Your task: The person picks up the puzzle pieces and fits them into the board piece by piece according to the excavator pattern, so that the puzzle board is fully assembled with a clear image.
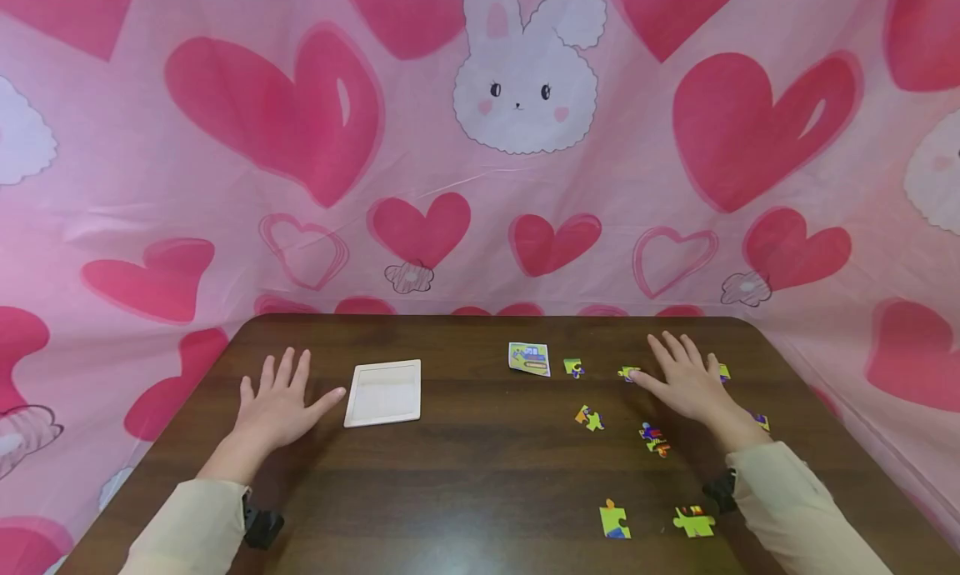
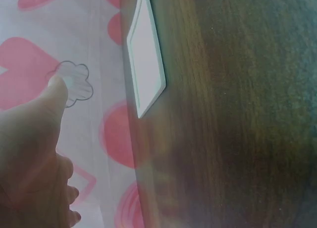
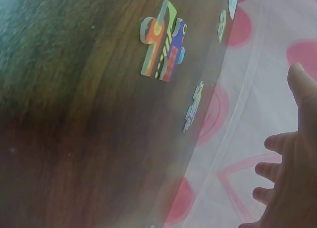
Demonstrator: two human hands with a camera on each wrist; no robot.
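Observation:
My left hand is spread flat with straight fingers, its thumb tip close to the left edge of a pale square puzzle tray. In the left wrist view, the tray lies beyond the thumb of the left hand. On the right, my right hand spreads its fingers above the table, holding nothing. Its thumb overlaps a yellow-green jigsaw piece; whether they touch, I cannot tell. Another jigsaw piece is partly hidden behind it. The right wrist view has an orange-and-purple piece beside the right hand.
A small picture card with a blue digger lies near the back. Several loose jigsaw pieces are scattered on the right, including a corner piece and one near the right sleeve. A heart-patterned curtain hangs behind the brown table.

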